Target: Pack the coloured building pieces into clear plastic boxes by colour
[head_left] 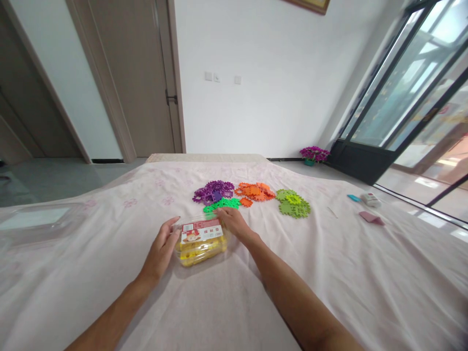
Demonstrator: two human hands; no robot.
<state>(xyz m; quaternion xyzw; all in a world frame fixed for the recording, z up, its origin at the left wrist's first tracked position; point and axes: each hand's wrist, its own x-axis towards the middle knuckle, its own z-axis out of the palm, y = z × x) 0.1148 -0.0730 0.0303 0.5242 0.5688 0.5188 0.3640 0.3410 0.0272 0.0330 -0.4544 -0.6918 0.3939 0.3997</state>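
Containing yellow pieces [201, 249], the clear box [203, 233] is clamped by fingers of the left hand [161, 249] and right hand [234, 224]; purple pieces [214, 191] are heaped beyond it.

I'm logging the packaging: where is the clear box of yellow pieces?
In the head view, the clear box is just left of centre, between the left hand and right hand, nearer the camera than the green pieces.

Desk [365, 263] before me covered by creased pale-pink cloth [204, 312]. On it: purple pieces [212, 191], green pieces [221, 205], orange pieces [255, 191], lime pieces [294, 204], heaped by colour. Nearer me: clear box [201, 243], yellow contents. Left: clear container [32, 218]. Right: blue item [354, 198], white item [370, 199], pink item [372, 218].
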